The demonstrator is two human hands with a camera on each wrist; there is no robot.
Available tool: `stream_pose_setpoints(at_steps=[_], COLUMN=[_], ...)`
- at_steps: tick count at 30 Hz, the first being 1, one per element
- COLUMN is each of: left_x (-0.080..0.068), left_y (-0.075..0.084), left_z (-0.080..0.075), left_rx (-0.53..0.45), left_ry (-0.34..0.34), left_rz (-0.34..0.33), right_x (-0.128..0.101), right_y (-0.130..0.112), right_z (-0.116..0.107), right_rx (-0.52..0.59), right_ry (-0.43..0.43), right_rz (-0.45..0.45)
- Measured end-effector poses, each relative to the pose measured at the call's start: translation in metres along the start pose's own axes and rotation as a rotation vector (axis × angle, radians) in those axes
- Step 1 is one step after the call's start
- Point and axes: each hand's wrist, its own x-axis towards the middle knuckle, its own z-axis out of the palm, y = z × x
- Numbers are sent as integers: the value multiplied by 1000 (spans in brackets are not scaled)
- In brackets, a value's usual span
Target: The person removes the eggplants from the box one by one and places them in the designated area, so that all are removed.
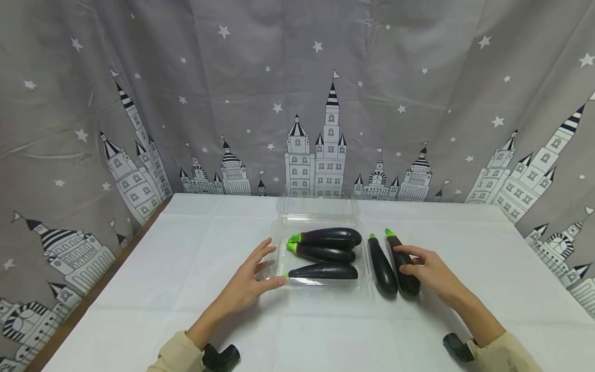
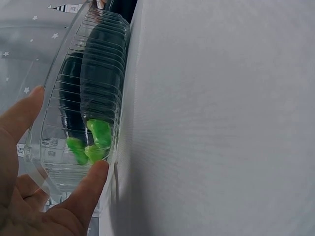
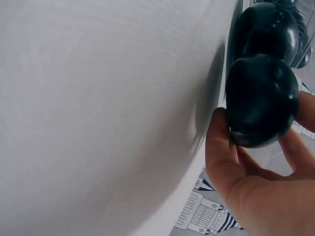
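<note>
A clear plastic box (image 1: 284, 227) with its lid folded back holds three dark eggplants (image 1: 327, 253) lying crosswise, green stems to the left. My left hand (image 1: 246, 281) is at the box's front left corner, fingers spread and thumb near the front edge. In the left wrist view, its thumb tip meets the ribbed wall of the box (image 2: 106, 64). To the right of the box, two more eggplants lie side by side, stems pointing away. My right hand (image 1: 429, 271) holds the outer eggplant (image 1: 403, 258), thumb and fingers on its opposite sides; the inner eggplant (image 1: 383, 268) lies against it.
A white cloth (image 1: 325, 330) covers the table, with a brown edge (image 1: 93, 281) along the left. Behind hangs a grey curtain (image 1: 251, 77) printed with castles and stars. The raised clear lid (image 1: 318, 206) stands toward the curtain.
</note>
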Motion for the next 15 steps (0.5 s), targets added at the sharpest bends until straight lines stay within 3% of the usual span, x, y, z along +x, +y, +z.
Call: stream_pose_setpoints(at_steps=[15], left_x=[0], left_y=[1], left_z=[0], left_rx=[15], left_ry=[-1], left_rz=[14], right_x=[2], right_y=[3], right_z=[6], right_rx=[-105], right_ry=[-18], right_rz=[-80])
